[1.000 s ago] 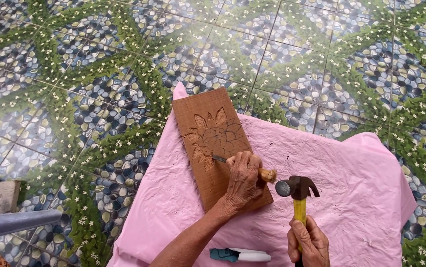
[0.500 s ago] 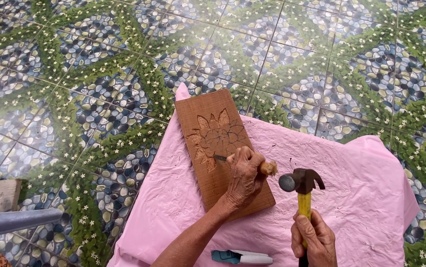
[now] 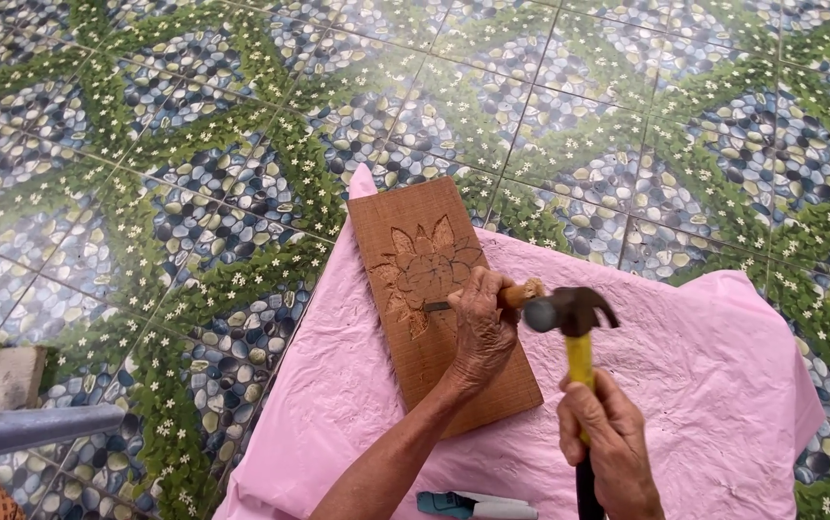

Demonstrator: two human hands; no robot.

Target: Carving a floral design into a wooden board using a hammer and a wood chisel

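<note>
hammer [image 3: 569, 310] now meets chisel [image 3: 492, 299] on board [image 3: 434, 289].

— The board [image 3: 439, 299] is bare matt wood, rough where the flower is carved. The cloth [image 3: 713, 385]?

— Pink, crinkled, matt. The hammer [image 3: 574, 318] has a dull dark metal head and a yellow handle.

— The floor [image 3: 194, 144] tiles look glossy, pebble-patterned.

Open pink cloth [image 3: 704, 385] lies to my right and the tiled floor [image 3: 242, 144] beyond the carved wooden board [image 3: 434, 289] is free. A marker [image 3: 478, 505] lies near my wrists; a metal bar [image 3: 35, 430] blocks the left.
</note>
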